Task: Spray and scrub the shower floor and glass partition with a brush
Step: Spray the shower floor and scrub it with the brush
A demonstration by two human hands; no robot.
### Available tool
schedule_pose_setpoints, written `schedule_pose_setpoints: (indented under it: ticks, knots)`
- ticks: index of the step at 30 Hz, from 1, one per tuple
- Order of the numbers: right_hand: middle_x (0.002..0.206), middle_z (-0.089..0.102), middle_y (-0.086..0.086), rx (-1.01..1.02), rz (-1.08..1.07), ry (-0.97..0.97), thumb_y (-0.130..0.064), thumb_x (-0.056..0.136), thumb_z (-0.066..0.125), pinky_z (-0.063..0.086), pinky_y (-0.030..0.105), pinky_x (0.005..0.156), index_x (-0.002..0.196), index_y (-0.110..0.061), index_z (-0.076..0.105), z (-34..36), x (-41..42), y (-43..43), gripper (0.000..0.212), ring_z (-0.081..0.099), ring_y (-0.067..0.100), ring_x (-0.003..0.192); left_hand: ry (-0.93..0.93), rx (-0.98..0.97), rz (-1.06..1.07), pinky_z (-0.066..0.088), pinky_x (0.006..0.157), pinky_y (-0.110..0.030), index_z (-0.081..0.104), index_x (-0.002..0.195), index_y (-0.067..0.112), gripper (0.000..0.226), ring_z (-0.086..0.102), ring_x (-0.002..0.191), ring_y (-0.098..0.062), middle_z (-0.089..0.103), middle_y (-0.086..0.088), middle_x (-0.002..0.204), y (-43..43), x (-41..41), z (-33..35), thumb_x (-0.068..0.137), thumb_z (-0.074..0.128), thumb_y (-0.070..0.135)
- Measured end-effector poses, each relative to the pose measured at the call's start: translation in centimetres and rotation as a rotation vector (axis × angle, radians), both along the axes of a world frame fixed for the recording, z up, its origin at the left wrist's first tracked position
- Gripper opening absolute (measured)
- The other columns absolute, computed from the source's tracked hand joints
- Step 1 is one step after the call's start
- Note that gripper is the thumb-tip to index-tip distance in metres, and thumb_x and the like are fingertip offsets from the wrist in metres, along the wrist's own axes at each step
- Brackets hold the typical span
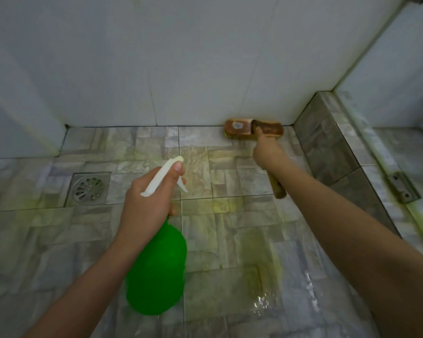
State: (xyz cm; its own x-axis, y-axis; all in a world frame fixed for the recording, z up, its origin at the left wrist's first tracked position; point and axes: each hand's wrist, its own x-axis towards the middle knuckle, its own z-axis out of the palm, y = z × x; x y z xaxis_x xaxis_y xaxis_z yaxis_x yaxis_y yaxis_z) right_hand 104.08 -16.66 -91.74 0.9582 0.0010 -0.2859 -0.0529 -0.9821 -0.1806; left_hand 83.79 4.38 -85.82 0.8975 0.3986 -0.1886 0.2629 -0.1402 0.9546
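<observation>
- Our left hand [144, 203] is wrapped round the neck of the green plastic spray bottle with a white trigger head [156, 272], thumb lying on top of the head. The bottle hangs over the middle of the floor.
- Our right hand [266, 152] is clamped on the handle of the brown wooden scrubbing brush [239, 128]. Its head sits bristles-down at the floor's far edge, against the white tiled wall [181, 69], near the far right corner beside the grey tiled kerb [327, 142].
- The grey stone-patterned shower floor [217, 240] is wet, with yellow-green patches.
- A square metal drain grate [88, 189] lies towards the floor's left edge.
- The glass partition [401, 57] stands on the kerb at the right.
</observation>
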Motion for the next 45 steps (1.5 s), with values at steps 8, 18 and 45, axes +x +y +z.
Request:
schedule_pose_setpoints:
  ticks: [8,18,45]
  knots:
    - [0.106,0.058,0.016,-0.051,0.129,0.046,-0.008,0.096,0.035,0.046,0.038,0.069,0.152,-0.022,0.008,-0.2,-5.1,2.5,0.065,0.059,0.029,0.086,0.028,0.002,0.07,0.041,0.041,-0.012,0.076,0.085,0.027,0.032,0.05,0.035,-0.003,0.066,0.009,0.055,2.0,-1.1,-0.1,0.097,0.053,0.047]
    - [0.09,0.055,0.01,-0.028,0.236,0.067,-0.005,0.093,0.035,0.04,0.034,0.062,0.152,-0.028,0.003,-0.1,-9.8,6.6,0.071,0.052,0.024,0.071,0.042,0.034,0.139,0.039,0.042,-0.01,0.076,0.093,0.021,0.035,0.047,0.036,-0.002,0.051,0.005,0.044,4.7,-2.8,-0.7,0.094,0.054,0.048]
    - [0.114,0.059,0.02,0.013,0.323,0.039,-0.008,0.094,0.035,0.05,0.041,0.072,0.152,-0.024,0.011,1.0,-8.2,14.1,0.064,0.061,0.033,0.089,0.127,0.076,0.214,0.04,0.041,-0.014,0.075,0.091,0.026,0.034,0.049,0.037,-0.005,0.068,0.002,0.058,8.5,-9.8,0.1,0.095,0.055,0.053]
